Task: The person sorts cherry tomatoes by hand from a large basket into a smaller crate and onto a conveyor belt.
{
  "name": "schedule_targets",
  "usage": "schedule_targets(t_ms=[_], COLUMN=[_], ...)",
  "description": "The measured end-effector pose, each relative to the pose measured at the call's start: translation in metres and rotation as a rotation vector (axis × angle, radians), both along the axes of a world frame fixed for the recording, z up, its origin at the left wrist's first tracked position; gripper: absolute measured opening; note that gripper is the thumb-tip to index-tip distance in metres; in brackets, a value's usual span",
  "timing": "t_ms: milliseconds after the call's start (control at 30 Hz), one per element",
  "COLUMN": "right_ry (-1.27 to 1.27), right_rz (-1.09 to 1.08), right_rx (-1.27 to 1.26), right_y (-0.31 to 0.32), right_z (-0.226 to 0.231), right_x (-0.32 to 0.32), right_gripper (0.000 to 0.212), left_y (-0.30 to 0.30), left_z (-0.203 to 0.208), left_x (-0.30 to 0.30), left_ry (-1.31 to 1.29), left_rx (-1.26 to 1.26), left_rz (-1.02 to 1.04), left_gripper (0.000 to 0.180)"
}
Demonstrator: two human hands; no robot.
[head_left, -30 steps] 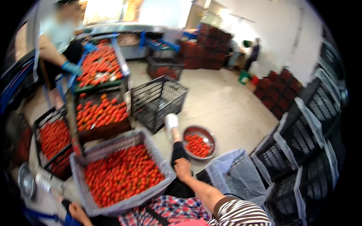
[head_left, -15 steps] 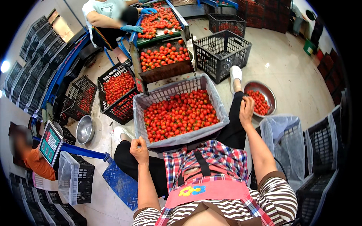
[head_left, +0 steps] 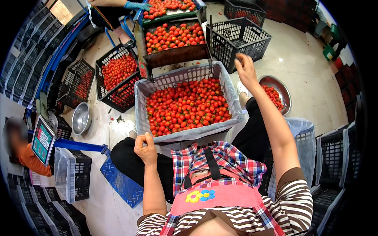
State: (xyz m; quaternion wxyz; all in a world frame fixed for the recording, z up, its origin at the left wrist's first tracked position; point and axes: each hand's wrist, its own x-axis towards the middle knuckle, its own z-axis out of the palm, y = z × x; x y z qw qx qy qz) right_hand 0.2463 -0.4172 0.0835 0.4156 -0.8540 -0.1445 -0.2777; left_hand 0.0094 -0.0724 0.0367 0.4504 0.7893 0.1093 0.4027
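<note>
Cherry tomatoes (head_left: pixel 187 106) fill much of a crate (head_left: pixel 237 114) lined with translucent plastic, standing between my knees. At its near left corner my left hand (head_left: pixel 145 149) is closed, fingers curled in; whatever they may hold is hidden. My right hand (head_left: pixel 247 72) is raised above the floor, beyond the crate's right side and close to a black crate (head_left: pixel 246 39). Its fingers are loosely bent and apart, with nothing visible in them. Below and right of that hand sits a steel bowl (head_left: pixel 288 96) with more cherry tomatoes, partly behind my forearm.
A sorting chute (head_left: pixel 177 55) holding tomatoes stands beyond the lined crate; a co-worker's blue-gloved hand (head_left: pixel 138 6) is above it. Left are a black crate of tomatoes (head_left: pixel 118 100), a steel bowl (head_left: pixel 81 118) and a scale display (head_left: pixel 42 139). Lined crates (head_left: pixel 334 153) stand right.
My right hand has moved up and left, from beside the steel bowl toward the black crate, and its fingers have loosened. My left hand stays closed near the crate corner. The view has tilted down.
</note>
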Motion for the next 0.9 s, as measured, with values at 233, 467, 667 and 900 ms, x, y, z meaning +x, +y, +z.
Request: schedule_targets(t_ms=[233, 467, 667, 900], right_ry=[0.069, 0.057, -0.052, -0.175], right_rz=[0.018, -0.036, 0.041, 0.16], right_rx=[0.15, 0.102, 0.193, -0.081], right_y=[0.086, 0.079, 0.074, 0.044], right_z=[0.04, 0.034, 0.057, -0.003], right_x=[0.096, 0.162, 0.07, -0.028], right_gripper=[0.064, 0.07, 0.039, 0.015], left_y=[-0.011, -0.041, -0.053, -0.057], left_z=[-0.024, -0.041, -0.044, -0.047], left_x=[-0.01, -0.019, -0.014, 0.004], left_ry=[0.189, 0.324, 0.33, 0.336], left_rx=[0.123, 0.01, 0.04, 0.098], left_rz=[-0.043, -0.143, -0.222, -0.288], left_gripper=[0.026, 0.03, 0.029, 0.027])
